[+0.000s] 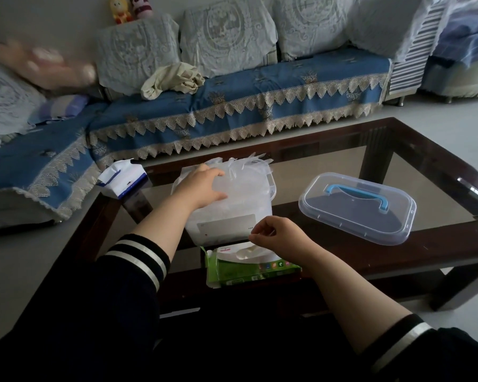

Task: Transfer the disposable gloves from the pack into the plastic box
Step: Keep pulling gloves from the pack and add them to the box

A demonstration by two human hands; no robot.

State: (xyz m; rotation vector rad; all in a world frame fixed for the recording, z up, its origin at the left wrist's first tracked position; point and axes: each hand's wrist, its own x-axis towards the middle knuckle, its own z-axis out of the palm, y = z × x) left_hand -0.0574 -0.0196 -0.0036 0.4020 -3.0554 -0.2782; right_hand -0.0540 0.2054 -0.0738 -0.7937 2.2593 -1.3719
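Observation:
A clear plastic box (262, 213) stands on the glass table, heaped with thin translucent disposable gloves (248, 172). My left hand (202, 186) lies on top of the heap, fingers spread and pressing it down. Just in front of the box sits the green glove pack (248, 268), its top opening showing whitish gloves. My right hand (279, 232) hovers over that opening. Its fingers are curled and its fingertips pinch together on what looks like a thin clear glove, which is hard to make out.
The box's clear lid (342, 216) with a blue handle lies on the table to the right. A white-and-blue pack (122, 180) stands at the table's left corner. A sofa with a blue cover (232, 106) runs behind the dark-framed table (397, 244).

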